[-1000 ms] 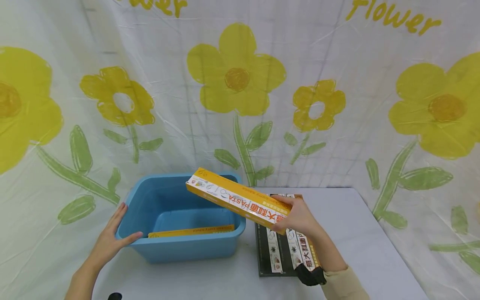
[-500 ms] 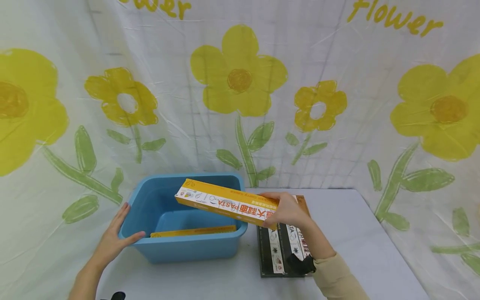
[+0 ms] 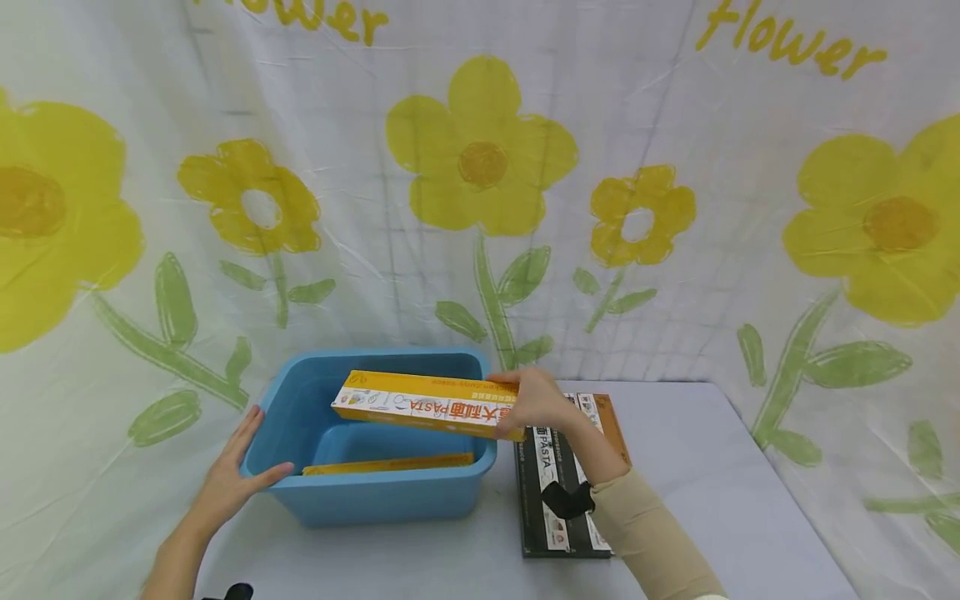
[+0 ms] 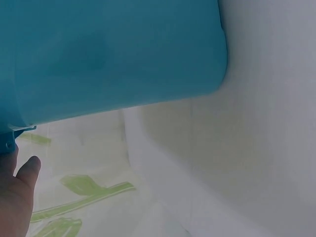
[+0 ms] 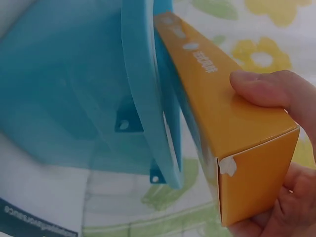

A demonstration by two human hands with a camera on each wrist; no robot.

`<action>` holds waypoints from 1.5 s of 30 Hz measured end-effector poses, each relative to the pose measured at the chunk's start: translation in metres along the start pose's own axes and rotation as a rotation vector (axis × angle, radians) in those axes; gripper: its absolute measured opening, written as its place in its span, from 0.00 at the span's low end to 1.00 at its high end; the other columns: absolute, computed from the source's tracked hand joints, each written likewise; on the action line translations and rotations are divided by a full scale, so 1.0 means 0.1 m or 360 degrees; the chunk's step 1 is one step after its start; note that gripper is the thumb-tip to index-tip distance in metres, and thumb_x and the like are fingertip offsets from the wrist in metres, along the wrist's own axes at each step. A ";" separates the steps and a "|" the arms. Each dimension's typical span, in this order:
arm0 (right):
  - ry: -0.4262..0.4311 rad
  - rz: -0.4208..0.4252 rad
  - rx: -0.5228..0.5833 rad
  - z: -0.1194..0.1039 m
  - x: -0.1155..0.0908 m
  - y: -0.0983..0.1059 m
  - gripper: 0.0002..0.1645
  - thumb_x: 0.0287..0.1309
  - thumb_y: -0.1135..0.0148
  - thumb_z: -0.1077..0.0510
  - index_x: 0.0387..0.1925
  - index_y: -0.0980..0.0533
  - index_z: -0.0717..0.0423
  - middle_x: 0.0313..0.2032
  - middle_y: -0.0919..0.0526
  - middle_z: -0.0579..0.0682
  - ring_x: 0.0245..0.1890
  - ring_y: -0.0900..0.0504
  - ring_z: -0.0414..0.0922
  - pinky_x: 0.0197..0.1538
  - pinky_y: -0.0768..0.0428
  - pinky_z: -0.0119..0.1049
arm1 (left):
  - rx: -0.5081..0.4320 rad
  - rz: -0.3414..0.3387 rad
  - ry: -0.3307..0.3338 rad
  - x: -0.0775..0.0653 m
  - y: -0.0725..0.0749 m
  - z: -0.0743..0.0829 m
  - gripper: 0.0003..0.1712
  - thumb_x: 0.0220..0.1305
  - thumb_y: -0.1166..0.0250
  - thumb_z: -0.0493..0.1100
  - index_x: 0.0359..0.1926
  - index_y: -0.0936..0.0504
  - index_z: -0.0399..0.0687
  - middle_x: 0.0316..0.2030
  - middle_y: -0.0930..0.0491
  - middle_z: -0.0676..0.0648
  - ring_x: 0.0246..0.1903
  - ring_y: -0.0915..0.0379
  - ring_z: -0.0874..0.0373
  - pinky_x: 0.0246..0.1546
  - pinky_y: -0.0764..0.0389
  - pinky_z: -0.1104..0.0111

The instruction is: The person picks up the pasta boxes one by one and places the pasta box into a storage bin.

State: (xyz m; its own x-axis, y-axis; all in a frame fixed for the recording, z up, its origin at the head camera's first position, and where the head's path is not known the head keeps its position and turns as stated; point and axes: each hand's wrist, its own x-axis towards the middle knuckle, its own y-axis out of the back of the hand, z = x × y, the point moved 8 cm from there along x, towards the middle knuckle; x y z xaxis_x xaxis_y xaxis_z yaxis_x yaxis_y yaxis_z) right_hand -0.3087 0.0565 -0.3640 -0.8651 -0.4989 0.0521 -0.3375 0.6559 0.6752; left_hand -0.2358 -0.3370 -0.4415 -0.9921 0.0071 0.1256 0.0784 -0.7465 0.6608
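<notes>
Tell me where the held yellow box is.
In the head view, the box is below and just left of centre, over the blue tub, its right end in the right hand.

Soft, even light in the head view, faint sheen on the curtain (image 3: pixel 360 292), wrist views dimmer, broad soft shadow beside the blue tub (image 4: pixel 113 59) in the left wrist view, slightly blurred print on the yellow box (image 5: pixel 222 113) in the right
</notes>
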 end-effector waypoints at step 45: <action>-0.0125 -0.0392 -0.0821 -0.32 0.86 -0.53 0.39 0.33 0.22 0.62 0.56 0.21 0.54 0.46 0.15 0.48 0.23 0.31 0.39 0.23 0.31 0.30 | -0.0114 0.0032 -0.0080 -0.04 0.02 0.07 0.58 0.56 0.30 0.46 0.76 0.57 0.40 0.75 0.62 0.33 0.70 0.66 0.27 0.54 0.54 0.24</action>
State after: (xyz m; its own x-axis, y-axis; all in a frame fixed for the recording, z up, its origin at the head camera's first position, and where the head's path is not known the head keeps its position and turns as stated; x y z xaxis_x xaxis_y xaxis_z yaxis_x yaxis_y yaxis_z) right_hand -0.3534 -0.0394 -0.3712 -0.8157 -0.5452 -0.1936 -0.3250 0.1550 0.9329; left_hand -0.2311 -0.3342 -0.4356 -0.9840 0.0236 0.1765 0.0892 -0.7924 0.6035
